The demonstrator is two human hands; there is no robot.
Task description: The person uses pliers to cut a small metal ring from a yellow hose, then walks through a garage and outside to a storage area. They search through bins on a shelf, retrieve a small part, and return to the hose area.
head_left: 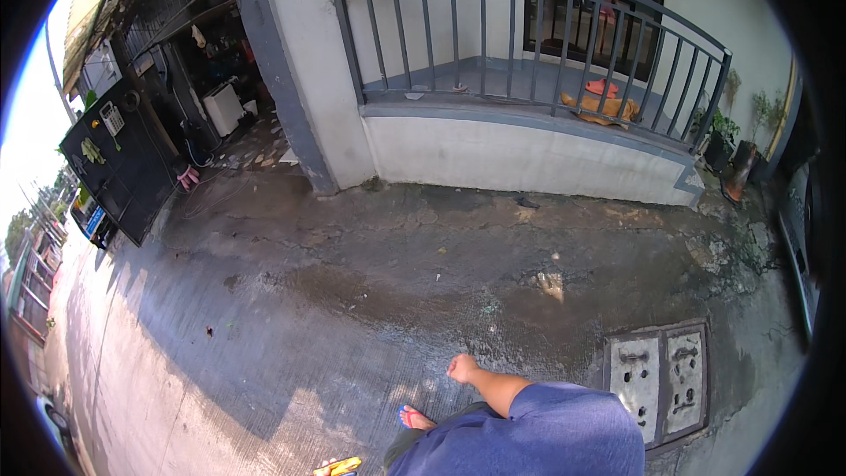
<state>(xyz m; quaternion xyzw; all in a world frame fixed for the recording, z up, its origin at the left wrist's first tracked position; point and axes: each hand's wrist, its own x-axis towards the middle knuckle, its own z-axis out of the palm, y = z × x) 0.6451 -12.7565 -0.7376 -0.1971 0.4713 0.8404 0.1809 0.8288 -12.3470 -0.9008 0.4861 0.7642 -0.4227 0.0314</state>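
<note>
Holds a yellow object (350, 464) in the left hand (323, 470), at the bottom edge of the view and left of the foot (419, 421), with fingers closed on it; cannot tell its kind from the part in view. Holds the right hand (460, 368) out ahead of the body, curled into a loose fist over the concrete ground (352, 326); cannot tell whether anything lies inside. Wears a blue shirt (546, 432) and a flip-flop (406, 417) with a red strap. Stands near a two-part drain cover (650, 379) on the right. Faces a low white wall (520, 157) under a grey railing (483, 35), with orange footwear (602, 88) behind the bars. Takes in a black gate (115, 172), far left.
</note>
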